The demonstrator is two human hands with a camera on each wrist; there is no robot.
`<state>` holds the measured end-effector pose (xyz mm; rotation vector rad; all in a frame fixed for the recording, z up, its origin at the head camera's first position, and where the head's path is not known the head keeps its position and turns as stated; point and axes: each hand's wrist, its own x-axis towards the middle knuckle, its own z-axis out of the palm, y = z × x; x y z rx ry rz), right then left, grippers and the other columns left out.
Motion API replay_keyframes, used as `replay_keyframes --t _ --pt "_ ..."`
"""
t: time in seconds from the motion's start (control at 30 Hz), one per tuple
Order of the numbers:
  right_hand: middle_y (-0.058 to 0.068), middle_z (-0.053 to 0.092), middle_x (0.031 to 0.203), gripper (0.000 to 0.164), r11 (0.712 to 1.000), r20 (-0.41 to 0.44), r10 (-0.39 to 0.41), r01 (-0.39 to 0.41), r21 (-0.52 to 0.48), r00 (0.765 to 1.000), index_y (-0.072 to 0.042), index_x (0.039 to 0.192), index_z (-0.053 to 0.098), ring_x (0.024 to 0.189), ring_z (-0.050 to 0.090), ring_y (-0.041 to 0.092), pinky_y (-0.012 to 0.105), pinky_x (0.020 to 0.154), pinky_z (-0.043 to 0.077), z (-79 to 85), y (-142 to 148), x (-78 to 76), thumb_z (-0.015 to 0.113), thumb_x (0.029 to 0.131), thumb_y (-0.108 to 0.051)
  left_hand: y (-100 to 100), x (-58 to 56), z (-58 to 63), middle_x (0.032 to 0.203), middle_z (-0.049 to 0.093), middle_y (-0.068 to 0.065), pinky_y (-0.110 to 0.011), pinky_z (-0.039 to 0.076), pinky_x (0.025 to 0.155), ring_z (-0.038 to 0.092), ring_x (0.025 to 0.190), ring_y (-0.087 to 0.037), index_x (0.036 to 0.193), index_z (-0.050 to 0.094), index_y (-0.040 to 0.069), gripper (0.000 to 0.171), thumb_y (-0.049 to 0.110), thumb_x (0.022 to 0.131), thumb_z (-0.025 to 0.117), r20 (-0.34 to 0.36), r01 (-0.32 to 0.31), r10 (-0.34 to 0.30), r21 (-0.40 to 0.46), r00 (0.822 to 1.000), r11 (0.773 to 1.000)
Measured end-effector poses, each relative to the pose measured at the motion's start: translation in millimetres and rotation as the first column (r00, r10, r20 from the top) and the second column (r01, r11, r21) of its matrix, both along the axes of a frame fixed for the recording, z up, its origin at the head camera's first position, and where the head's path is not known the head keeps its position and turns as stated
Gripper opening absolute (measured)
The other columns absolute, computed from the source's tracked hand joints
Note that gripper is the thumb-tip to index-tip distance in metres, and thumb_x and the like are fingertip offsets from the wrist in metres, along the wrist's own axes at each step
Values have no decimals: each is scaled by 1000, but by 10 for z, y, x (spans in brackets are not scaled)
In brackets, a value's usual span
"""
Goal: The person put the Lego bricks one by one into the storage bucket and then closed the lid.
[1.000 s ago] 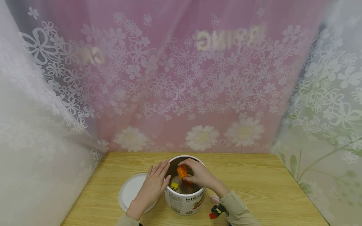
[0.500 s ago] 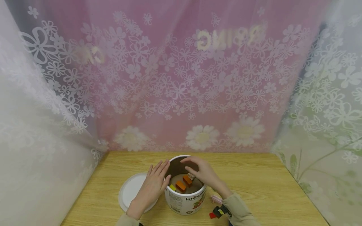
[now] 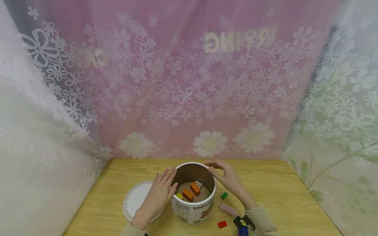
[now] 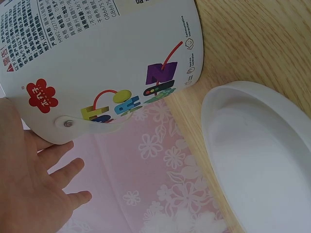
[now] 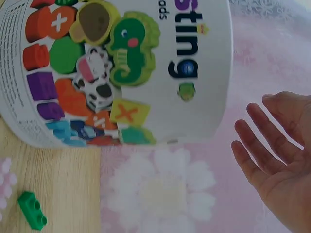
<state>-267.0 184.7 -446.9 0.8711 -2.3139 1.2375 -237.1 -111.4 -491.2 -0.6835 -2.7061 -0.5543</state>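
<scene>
A white round bucket (image 3: 193,213) with a printed label stands on the table. Inside it lie two orange blocks (image 3: 187,195), a yellow block (image 3: 179,196) at the left wall, and a small pale piece (image 3: 198,184). My left hand (image 3: 159,193) rests on the bucket's left rim, its fingers straight. At the right rim, my right hand (image 3: 228,178) holds nothing; its fingers are loosely bent in the right wrist view. To the bucket's right are a green brick (image 3: 224,195), a pink knobbly piece (image 3: 228,209), a red brick (image 3: 222,224) and a blue piece (image 3: 243,231).
A white lid (image 3: 136,201) lies on the table (image 3: 265,196) left of the bucket, partly behind my left hand. Flowered curtains (image 3: 189,82) hang at the back and both sides. A black wrist strap (image 3: 244,223) partly overlaps the blue piece.
My right hand has let go of an orange block, which now lies in the bucket. The hand has come out to the right, uncovering the green brick. The left hand stays put.
</scene>
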Motion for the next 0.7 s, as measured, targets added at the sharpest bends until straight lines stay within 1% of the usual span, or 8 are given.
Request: replay_keyframes --t 0.1,0.37,0.57,0.7 --pt "7 72 118 28 999 -9 -38 38 -4 999 -8 122 71 109 67 29 52 92 56 -36 97 1 70 94 -2 3 1 0 163 34 -4 -61 17 123 30 151 -31 158 38 10 60 46 110 36 -5 -3 3 -1 1000 1000" --pt "5 72 119 28 991 10 -130 130 17 991 -11 125 70 107 67 26 51 91 57 -146 413 21 67 97 -6 17 -1 -1 163 36 -6 -62 17 122 32 150 -32 157 40 8 59 43 110 39 -21 -2 2 6 1000 1000" --pt "5 73 117 28 982 -4 -185 185 46 983 -8 123 70 105 68 23 52 87 57 -246 633 75 69 96 -4 7 -1 2 161 38 -8 -62 18 122 32 150 -32 156 41 7 58 42 110 40 -26 -2 2 0 1000 1000" --pt "4 72 117 26 973 33 -226 224 58 974 -9 123 70 104 68 24 53 87 57 -311 760 109 68 97 -7 -3 -3 0 162 37 -7 -61 18 122 31 150 -31 157 39 8 60 45 110 38 -17 2 -2 0 1000 1000"
